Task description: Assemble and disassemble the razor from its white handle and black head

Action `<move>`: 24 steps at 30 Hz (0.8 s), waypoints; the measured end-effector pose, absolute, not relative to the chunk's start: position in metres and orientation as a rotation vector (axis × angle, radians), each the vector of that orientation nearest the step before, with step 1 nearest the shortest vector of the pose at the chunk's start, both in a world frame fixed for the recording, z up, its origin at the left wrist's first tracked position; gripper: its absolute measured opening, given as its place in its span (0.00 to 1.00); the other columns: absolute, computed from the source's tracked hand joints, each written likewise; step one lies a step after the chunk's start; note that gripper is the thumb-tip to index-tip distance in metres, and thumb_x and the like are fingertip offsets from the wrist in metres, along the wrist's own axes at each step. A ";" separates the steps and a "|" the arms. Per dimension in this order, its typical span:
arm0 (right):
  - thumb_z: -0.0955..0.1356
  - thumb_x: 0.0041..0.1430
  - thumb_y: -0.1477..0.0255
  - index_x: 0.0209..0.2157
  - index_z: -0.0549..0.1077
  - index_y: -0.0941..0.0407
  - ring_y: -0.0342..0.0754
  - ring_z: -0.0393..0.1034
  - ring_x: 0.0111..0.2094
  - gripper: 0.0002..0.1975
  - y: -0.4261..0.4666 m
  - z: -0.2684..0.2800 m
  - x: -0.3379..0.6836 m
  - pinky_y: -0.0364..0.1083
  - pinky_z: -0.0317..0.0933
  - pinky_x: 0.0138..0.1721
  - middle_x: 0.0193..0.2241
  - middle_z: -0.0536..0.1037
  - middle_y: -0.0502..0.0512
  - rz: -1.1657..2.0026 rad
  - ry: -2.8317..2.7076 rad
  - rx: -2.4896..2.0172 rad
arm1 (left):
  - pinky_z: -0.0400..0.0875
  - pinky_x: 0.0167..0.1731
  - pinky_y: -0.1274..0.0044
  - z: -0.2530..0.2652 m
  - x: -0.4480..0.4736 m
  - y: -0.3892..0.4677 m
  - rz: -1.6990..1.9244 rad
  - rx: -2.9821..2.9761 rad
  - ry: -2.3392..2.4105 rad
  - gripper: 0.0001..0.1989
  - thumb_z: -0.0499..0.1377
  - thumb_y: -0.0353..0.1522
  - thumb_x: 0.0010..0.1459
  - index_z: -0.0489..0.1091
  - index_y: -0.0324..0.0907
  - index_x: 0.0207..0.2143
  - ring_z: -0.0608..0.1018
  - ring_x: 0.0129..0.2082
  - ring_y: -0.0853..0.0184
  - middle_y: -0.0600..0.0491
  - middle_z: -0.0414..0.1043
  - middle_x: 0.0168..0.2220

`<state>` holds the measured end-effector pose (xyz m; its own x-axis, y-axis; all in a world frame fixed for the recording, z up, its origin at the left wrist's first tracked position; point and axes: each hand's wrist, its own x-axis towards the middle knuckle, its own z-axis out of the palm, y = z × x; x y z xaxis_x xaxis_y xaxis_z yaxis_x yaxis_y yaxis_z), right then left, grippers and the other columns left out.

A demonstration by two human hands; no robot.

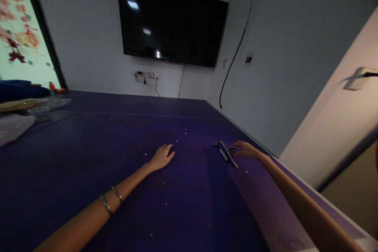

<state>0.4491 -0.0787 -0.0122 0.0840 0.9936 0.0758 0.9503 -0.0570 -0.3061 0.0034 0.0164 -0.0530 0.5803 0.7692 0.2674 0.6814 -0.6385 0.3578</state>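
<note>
My left hand (pixel 162 157) lies palm down on the purple tabletop (pixel 189 189), fingers stretched out and holding nothing. Two bracelets circle that forearm. At the right, my right hand (pixel 246 149) has its thumb and fingers closed around a small dark piece (pixel 233 150) with two short bars; its exact kind is too small to make out. Just left of these fingers lies a slim tool with two long arms (pixel 228 154), one grey and one darker, joined at the far end and spread apart like an opened stapler or pliers. Small white bits (pixel 145 154) are scattered around my left hand.
Plastic bags (pixel 14 128) and dark blue cloth (pixel 22 88) lie at the left edge, near a small orange object (pixel 52 86). Beyond the table, a television (pixel 174 23) hangs above wall sockets (pixel 151 75). A black cable (pixel 236 53) dangles near the table's right edge.
</note>
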 end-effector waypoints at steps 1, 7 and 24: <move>0.71 0.38 0.69 0.44 0.73 0.59 0.54 0.69 0.40 0.27 -0.077 -0.016 0.455 0.46 0.62 0.40 0.41 0.75 0.60 0.232 -1.928 -2.127 | 0.52 0.56 0.65 -0.055 0.003 0.016 0.577 2.605 1.217 0.26 0.43 0.41 0.60 0.58 0.34 0.54 0.58 0.59 0.56 0.41 0.59 0.57; 0.69 0.38 0.71 0.44 0.73 0.58 0.52 0.71 0.34 0.26 -0.071 -0.027 0.462 0.43 0.62 0.31 0.34 0.76 0.56 0.326 -1.888 -2.230 | 0.50 0.56 0.64 -0.060 0.004 0.014 0.521 2.666 1.239 0.26 0.43 0.42 0.60 0.60 0.35 0.54 0.56 0.59 0.55 0.41 0.58 0.57; 0.66 0.40 0.73 0.54 0.64 0.58 0.46 0.69 0.25 0.33 -0.075 -0.013 0.449 0.40 0.60 0.22 0.36 0.77 0.57 0.665 -1.883 -2.197 | 0.50 0.56 0.64 -0.066 0.002 0.017 0.513 2.721 1.211 0.27 0.46 0.43 0.57 0.59 0.35 0.54 0.54 0.60 0.54 0.41 0.56 0.58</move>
<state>0.4491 -0.0754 -0.0130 0.1020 0.9701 -0.2202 0.8931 -0.1868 -0.4093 0.0017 0.0168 -0.0663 0.6228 0.7391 0.2566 0.6987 -0.6730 0.2427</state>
